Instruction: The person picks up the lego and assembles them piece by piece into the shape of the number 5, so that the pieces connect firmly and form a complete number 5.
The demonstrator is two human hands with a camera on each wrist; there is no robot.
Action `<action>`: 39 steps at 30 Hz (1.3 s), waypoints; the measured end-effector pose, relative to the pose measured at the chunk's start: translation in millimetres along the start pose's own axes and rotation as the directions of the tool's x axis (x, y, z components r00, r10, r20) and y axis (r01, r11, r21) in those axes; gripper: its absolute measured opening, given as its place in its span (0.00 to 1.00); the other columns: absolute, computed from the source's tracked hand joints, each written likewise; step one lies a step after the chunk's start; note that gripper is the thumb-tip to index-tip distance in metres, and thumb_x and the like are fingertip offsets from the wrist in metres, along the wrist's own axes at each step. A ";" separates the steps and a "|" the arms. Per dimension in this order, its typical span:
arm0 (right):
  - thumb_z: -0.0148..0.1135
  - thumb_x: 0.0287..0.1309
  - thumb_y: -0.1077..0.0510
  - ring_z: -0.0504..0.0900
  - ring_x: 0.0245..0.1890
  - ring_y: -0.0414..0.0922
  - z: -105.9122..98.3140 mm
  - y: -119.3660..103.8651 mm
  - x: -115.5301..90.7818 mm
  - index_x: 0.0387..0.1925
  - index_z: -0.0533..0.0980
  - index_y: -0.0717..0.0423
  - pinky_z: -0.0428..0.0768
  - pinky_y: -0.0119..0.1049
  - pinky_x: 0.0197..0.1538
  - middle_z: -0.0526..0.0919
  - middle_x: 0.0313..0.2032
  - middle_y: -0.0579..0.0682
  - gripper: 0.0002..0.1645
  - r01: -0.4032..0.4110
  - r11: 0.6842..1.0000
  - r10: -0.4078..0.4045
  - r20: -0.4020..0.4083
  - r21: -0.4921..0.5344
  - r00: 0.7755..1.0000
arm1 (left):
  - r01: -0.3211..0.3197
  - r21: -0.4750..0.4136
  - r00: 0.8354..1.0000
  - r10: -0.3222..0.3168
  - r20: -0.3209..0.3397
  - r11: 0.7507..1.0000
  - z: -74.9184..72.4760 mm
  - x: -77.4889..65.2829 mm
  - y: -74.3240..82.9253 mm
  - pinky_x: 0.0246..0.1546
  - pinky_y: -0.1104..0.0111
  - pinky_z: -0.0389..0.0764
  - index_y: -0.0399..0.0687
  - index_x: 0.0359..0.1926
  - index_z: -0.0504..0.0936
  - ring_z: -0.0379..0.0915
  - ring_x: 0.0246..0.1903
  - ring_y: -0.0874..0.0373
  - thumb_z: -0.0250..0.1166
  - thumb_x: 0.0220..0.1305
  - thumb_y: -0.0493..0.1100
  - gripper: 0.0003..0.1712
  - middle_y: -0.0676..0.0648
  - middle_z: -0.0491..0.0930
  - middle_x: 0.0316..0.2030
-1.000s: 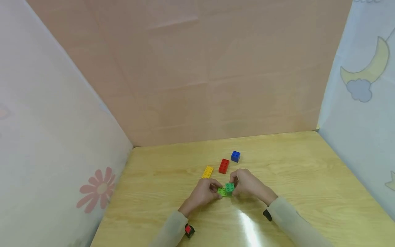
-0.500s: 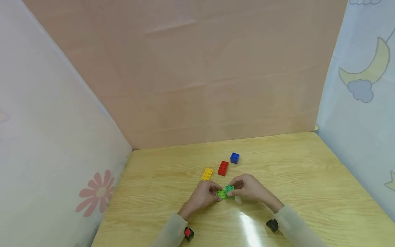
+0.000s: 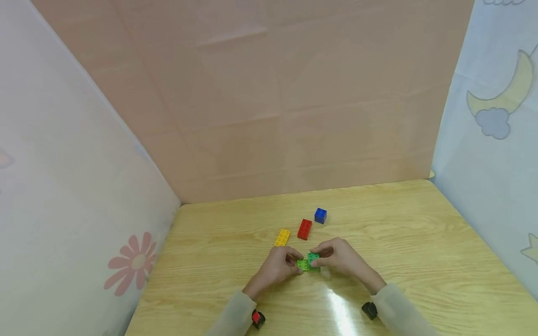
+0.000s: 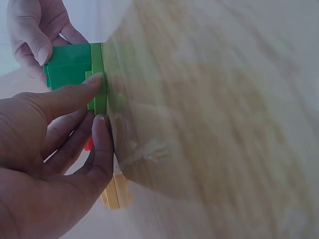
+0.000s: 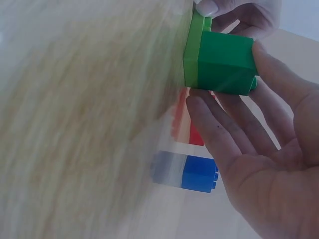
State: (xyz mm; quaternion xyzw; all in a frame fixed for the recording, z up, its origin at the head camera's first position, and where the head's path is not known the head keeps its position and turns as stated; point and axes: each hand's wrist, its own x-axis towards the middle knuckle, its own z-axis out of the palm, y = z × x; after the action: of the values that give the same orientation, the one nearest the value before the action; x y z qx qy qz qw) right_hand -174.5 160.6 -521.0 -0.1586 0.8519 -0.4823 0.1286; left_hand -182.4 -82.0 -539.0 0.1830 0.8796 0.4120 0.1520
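Note:
A dark green block (image 3: 313,259) sits on the right part of a thin lime-green block (image 3: 302,264) that lies on the table; in the left wrist view the two meet without a visible gap. My left hand (image 3: 276,267) pinches the lime-green block's left end between thumb and fingers. My right hand (image 3: 342,257) holds the dark green block, its thumb on the studded top edge and its fingers at the far side. In the right wrist view the thumb (image 5: 279,74) touches the dark green block's top corner.
Beyond the hands lie a yellow block (image 3: 282,237), a red block (image 3: 304,229) and a blue block (image 3: 321,215) on the wooden table (image 3: 218,252). A pinkish-brown sheet (image 3: 269,116) stands behind the table, with patterned cloth walls at both sides.
My right thumb has moved from the dark green block's near side up onto its top, and the right wrist has shifted slightly rightward. My left hand keeps its pinch; both blocks stay together.

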 end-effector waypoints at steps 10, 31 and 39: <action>0.81 0.55 0.51 0.90 0.48 0.50 0.5 -5.3 0.9 0.48 0.89 0.52 0.87 0.52 0.56 0.91 0.49 0.53 0.19 -0.052 0.998 0.052 0.003 0.028 0.999 | 0.033 0.006 0.999 -0.033 -0.008 0.999 -2.0 0.7 0.4 0.36 0.74 0.79 0.49 0.48 0.92 0.75 0.35 0.66 0.80 0.57 0.38 0.16 0.57 0.86 0.40; 0.79 0.57 0.51 0.90 0.49 0.53 3.9 -4.2 -4.2 0.50 0.88 0.54 0.89 0.46 0.52 0.89 0.52 0.58 0.20 -0.082 0.996 0.082 0.000 0.048 0.997 | 0.023 0.008 1.000 -0.023 -0.015 1.000 2.4 -0.9 -1.0 0.36 0.75 0.80 0.49 0.49 0.92 0.76 0.34 0.69 0.80 0.58 0.39 0.16 0.56 0.88 0.41; 0.77 0.59 0.46 0.90 0.51 0.54 5.0 4.9 -6.4 0.54 0.87 0.51 0.87 0.51 0.56 0.89 0.55 0.57 0.24 -0.047 0.998 0.048 -0.021 0.037 0.999 | 0.036 0.014 0.999 -0.036 -0.019 0.999 3.6 -1.6 1.0 0.35 0.75 0.79 0.48 0.49 0.91 0.75 0.33 0.69 0.80 0.58 0.38 0.16 0.57 0.87 0.39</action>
State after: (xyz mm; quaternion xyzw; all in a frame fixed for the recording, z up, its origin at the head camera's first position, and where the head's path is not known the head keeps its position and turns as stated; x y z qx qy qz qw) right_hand -167.5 161.6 -527.3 -0.1308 0.8477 -0.4964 0.1338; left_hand -179.3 -79.7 -540.2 0.1643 0.8871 0.4045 0.1499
